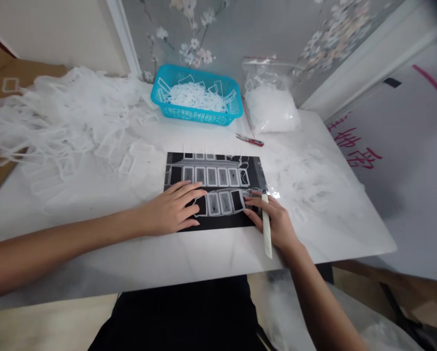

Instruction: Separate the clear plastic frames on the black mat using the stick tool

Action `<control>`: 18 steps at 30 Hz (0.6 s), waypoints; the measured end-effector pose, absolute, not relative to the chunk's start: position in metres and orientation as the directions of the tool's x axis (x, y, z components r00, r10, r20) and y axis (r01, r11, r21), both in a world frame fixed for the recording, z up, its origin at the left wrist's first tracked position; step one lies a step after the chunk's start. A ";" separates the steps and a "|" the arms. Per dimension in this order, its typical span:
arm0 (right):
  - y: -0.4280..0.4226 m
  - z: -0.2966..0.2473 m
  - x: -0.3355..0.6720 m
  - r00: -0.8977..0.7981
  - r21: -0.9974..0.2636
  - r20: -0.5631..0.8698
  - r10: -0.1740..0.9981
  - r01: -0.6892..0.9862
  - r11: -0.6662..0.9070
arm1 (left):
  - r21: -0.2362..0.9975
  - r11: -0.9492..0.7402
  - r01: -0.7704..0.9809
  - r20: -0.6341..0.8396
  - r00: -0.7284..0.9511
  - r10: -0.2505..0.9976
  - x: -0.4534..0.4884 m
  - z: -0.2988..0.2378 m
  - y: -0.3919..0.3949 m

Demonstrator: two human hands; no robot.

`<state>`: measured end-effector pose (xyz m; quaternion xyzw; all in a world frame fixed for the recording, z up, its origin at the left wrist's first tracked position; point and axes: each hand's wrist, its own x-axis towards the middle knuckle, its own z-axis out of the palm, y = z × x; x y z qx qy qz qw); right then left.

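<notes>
One black mat [218,222] lies mid-table on a white table [204,258], carrying one clear sheet of rectangular frames [211,176]. The left hand [172,209] presses flat and open on it; the right hand [277,222] grips one white stick tool [267,234] at the mat's right edge. Beyond sit one blue basket [189,114], one zip bag [271,105], one red-handled tool [250,140].
</notes>
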<state>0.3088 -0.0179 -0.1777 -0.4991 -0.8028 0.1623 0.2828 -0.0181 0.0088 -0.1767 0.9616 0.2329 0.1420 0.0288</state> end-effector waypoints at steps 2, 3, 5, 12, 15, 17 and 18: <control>-0.018 -0.176 0.304 -0.274 -0.568 0.262 0.925 0.731 0.378 | 0.136 -0.888 0.438 0.276 0.844 0.459 -0.028 -0.177 0.010; -0.018 -0.175 0.299 -0.230 -0.605 0.256 0.939 0.719 0.341 | 0.138 -0.887 0.440 0.281 0.842 0.461 -0.034 -0.176 0.008; -0.021 -0.171 0.285 -0.134 -0.744 0.247 0.960 0.608 0.276 | 0.128 -0.884 0.450 0.286 0.837 0.467 -0.046 -0.176 0.004; -0.014 -0.148 0.221 -0.226 -0.935 -0.073 0.971 0.354 0.012 | 0.056 -0.914 0.402 0.358 0.846 0.394 -0.065 -0.177 -0.013; -0.005 -0.148 0.207 -0.332 -0.953 -0.144 0.932 0.301 -0.040 | 0.052 -0.931 0.361 0.355 0.865 0.355 -0.066 -0.179 -0.014; -0.003 -0.152 0.203 -0.347 -0.959 -0.168 0.923 0.276 -0.071 | 0.061 -0.933 0.354 0.339 0.872 0.353 -0.066 -0.181 -0.014; -0.004 -0.154 0.203 -0.343 -0.955 -0.173 0.923 0.289 -0.072 | 0.063 -0.932 0.357 0.330 0.874 0.357 -0.066 -0.181 -0.014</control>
